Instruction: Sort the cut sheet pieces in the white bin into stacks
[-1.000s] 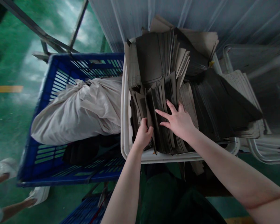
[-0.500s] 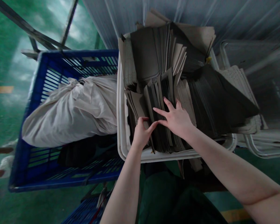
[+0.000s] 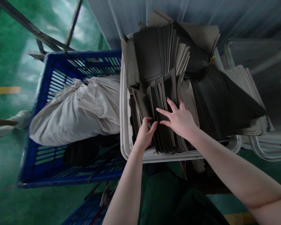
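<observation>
Stacks of thin dark and grey sheets (image 3: 150, 53) stand on edge, packed in a white bin (image 3: 124, 131). My right hand (image 3: 181, 120) lies on the dark sheets near the front of the bin, its fingers spread and gripping nothing. To its left, my left hand (image 3: 145, 132) rests by the front left stack, thumb and fingers apart around the sheet edges. A larger pile of dark sheets (image 3: 224, 100) leans over the bin's right side.
At the left, a blue slatted crate (image 3: 25, 150) holds a pale cloth bundle (image 3: 84, 109) and dark material. Clear plastic bins (image 3: 267, 65) stand at the right. Another person's feet (image 3: 21, 118) show at the far left.
The whole scene has shifted slightly to the right in view. My left thumb has drawn away from my right hand, leaving a gap. The other person's feet at the far left have moved.
</observation>
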{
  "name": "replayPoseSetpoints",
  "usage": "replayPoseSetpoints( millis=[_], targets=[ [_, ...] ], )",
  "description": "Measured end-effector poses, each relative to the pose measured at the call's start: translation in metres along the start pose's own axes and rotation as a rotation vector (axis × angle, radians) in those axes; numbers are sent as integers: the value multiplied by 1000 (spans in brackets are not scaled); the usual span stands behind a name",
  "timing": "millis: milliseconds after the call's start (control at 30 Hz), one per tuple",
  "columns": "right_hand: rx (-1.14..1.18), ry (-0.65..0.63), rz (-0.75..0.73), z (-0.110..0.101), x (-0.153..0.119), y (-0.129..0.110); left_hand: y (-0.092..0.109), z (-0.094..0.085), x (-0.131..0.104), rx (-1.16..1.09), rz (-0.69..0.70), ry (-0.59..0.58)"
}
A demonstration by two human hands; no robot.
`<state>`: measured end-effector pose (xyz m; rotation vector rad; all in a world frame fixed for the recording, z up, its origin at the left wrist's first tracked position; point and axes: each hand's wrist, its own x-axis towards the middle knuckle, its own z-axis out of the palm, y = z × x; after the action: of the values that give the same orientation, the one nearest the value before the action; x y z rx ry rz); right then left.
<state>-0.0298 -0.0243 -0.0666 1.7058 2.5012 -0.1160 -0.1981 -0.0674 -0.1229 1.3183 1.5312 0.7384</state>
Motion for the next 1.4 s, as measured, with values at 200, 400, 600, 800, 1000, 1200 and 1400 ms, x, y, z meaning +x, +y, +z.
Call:
replayPoseSetpoints(
  millis=[200,400,600,800,1000,1200,1400],
  targets=[
    [-6,9,2,0,0,-1,-1,9,-1,73,-3,5],
    [-17,16,1,2,0,0,-1,9,-4,-43,118,116],
    [-11,24,2,2,0,1,7,16,-9,-77,143,103],
    [2,6,10,3,-2,6,7,18,-14,-117,55,201],
    [9,10,10,3,-3,7,-8,16,-10,-116,-28,207],
    [12,7,7,4,-2,7,-8,16,-9,-112,6,222],
    [13,23,17,6,-1,7,-1,10,-10,-75,129,240]
  ],
)
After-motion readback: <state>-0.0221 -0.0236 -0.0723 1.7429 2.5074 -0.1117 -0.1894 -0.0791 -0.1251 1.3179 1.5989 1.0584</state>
